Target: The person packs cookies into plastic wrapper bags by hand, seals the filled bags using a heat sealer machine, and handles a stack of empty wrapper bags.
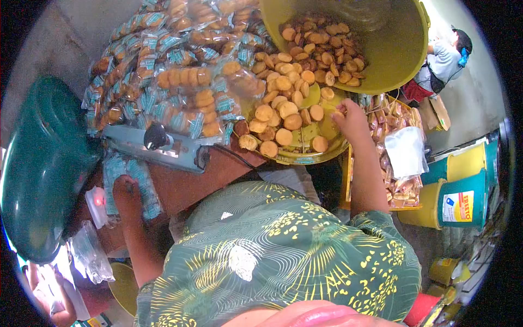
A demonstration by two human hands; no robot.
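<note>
My right hand [353, 120] is over the right side of a yellow round tray [329, 128], its fingers closed on a small round cookie that is partly hidden. Many golden cookies [283, 109] are heaped on the tray's left and middle. To the left, my left hand [126, 189] is at a stack of blue-printed plastic bags [144, 188], its fingers curled and pressed together at the top bag. Just above that hand stands a grey-blue bag sealer [177, 150] with a black knob.
Packed cookie bags [180, 71] are piled behind the sealer. A tilted yellow tub [381, 65] holds more cookies. At right are an orange crate [348, 185] of wrapped snacks and several buckets [463, 199]. A green basin [43, 174] stands left. Another person [444, 62] is at upper right.
</note>
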